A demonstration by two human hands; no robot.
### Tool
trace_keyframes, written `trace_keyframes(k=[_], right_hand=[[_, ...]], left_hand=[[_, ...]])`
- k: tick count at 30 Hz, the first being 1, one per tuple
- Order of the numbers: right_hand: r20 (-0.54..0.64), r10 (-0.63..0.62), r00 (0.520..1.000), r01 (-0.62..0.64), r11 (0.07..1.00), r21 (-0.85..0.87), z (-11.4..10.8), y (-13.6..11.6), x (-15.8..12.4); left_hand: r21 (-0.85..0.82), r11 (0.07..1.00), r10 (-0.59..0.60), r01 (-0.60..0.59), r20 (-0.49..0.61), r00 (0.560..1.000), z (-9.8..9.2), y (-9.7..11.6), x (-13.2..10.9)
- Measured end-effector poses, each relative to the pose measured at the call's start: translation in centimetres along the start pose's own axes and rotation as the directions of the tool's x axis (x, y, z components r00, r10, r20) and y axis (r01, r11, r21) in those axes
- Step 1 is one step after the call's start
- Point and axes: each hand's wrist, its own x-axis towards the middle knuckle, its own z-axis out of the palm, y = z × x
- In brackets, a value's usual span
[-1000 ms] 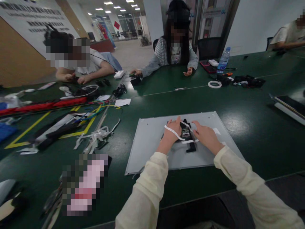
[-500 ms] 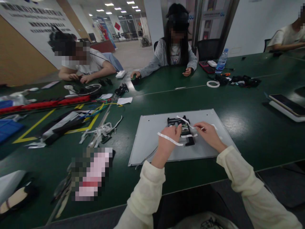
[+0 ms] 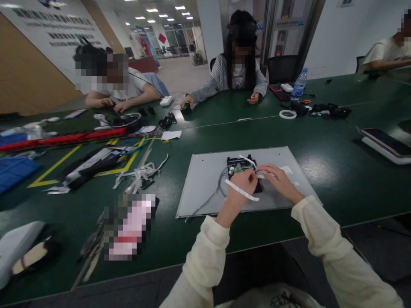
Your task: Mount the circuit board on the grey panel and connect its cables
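Observation:
My left hand (image 3: 241,187) is closed over a black frame (image 3: 233,161) with a green circuit board (image 3: 237,170). A loose strip of white tape (image 3: 241,191) lies across the back of this hand. My right hand (image 3: 276,177) meets it fingertip to fingertip, pinching a second white tape strip (image 3: 246,160) that stretches over the frame's upper part. Whatever my left fingers hold is hidden. Beneath everything is a flat light-grey panel (image 3: 201,179). A thin grey cable (image 3: 210,198) runs from the board to the panel's near left corner.
Left of the panel lie a tangle of white strips (image 3: 141,174), a blurred pink item (image 3: 133,231) and a black pouch (image 3: 91,169). Across the table are a tape roll (image 3: 287,114) and a water bottle (image 3: 299,85). A phone (image 3: 387,141) rests at right. Other people sit opposite.
My left hand has moved right and up to meet my right hand, uncovering the grey cable beside the board. My right hand has shifted slightly left, and the view has turned a little.

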Motion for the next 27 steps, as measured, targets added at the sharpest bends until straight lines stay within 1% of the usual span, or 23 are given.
trace_keyframes(k=[2, 4, 6, 8, 11, 15, 18, 22, 27], right_hand=[[0.031, 0.031, 0.999, -0.033, 0.998, 0.054, 0.0, 0.1, 0.0], [0.049, 0.106, 0.993, -0.11, 0.992, 0.069, 0.0, 0.3, 0.0], [0.06, 0.188, 0.98, -0.191, 0.98, 0.049, 0.0, 0.3, -0.1], [0.067, 0.231, 0.971, -0.232, 0.973, 0.008, 0.0, 0.1, -0.2], [0.06, 0.23, 0.971, -0.225, 0.971, -0.082, 0.3, -0.3, -0.3], [0.008, 0.209, 0.978, -0.203, 0.958, -0.202, 0.7, -0.6, -0.5], [-0.027, 0.23, 0.973, -0.229, 0.936, -0.267, 0.6, -0.4, -0.6], [-0.02, 0.247, 0.969, -0.244, 0.935, -0.259, 0.3, 0.0, -0.8], [-0.025, 0.239, 0.971, -0.237, 0.936, -0.259, 0.4, -0.3, -0.9]], left_hand=[[-0.028, 0.999, -0.021, 0.019, -0.051, 0.998, 0.1, 0.1, 0.0], [-0.038, 0.998, -0.05, 0.047, -0.077, 0.996, 0.3, -0.1, 0.0], [-0.034, 0.997, -0.072, 0.07, -0.067, 0.995, 0.6, -0.5, -0.2], [-0.021, 0.996, -0.091, 0.09, -0.051, 0.995, 0.9, -0.9, -0.4], [0.018, 0.994, -0.109, 0.11, -0.063, 0.992, 1.5, -1.4, -0.9], [0.088, 0.987, -0.126, 0.134, -0.089, 0.988, 2.3, -1.9, -1.4], [0.113, 0.982, -0.142, 0.15, -0.079, 0.987, 2.5, -2.3, -1.6], [0.111, 0.979, -0.164, 0.169, -0.055, 0.985, 2.3, -2.5, -1.8], [0.103, 0.978, -0.182, 0.182, -0.01, 0.983, 2.4, -2.3, -1.7]])
